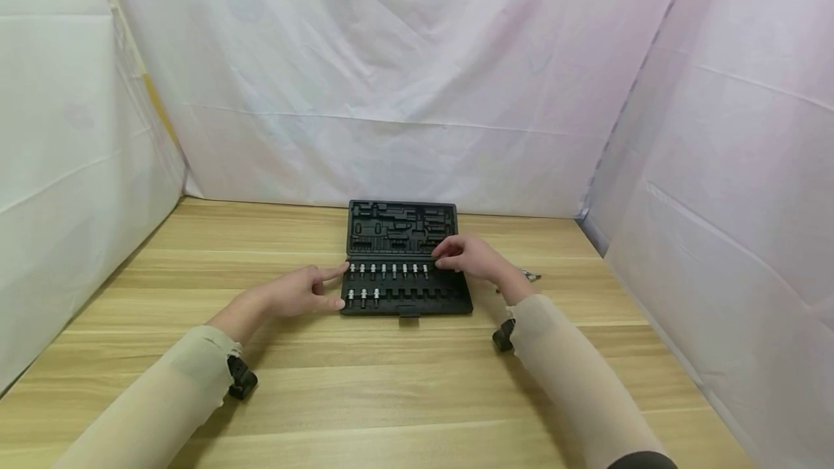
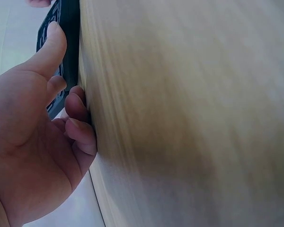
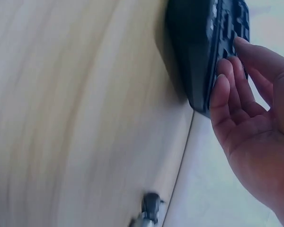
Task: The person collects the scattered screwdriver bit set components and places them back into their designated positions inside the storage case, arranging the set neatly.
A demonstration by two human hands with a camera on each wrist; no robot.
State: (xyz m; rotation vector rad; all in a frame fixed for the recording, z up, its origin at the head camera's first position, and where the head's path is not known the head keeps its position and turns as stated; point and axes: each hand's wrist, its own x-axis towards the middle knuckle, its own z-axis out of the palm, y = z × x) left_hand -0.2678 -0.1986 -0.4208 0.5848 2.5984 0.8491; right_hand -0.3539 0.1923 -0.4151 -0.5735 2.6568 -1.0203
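Basically, case (image 1: 410, 284) sits under R grip (image 1: 473, 258), hold unclear, w/ L grip (image 1: 296, 293) spread against its L edge.

Layout on the table (image 1: 391, 396), from the head view. Case (image 1: 465, 302): open near the far edge, lid (image 1: 402, 214) at 12 o'clock, tray (image 1: 430, 307) at 6 o'clock, with the latch (image 1: 409, 315) on its 6 o'clock edge. Within the tray: 8 visible sockets (image 1: 394, 271) in the far row; 3 sockets (image 1: 363, 297) toward 8 o'clock, slots (image 1: 425, 294) continuing to 3 o'clock. Left hand (image 1: 296, 294): at the tray's 9 o'clock edge. Right hand (image 1: 470, 258): over its 2 o'clock corner. Loose piece (image 1: 531, 276): on the table, at 3 o'clock from the tray. Sheets (image 1: 404, 93): at 9, 12 and 3 o'clock around the table.
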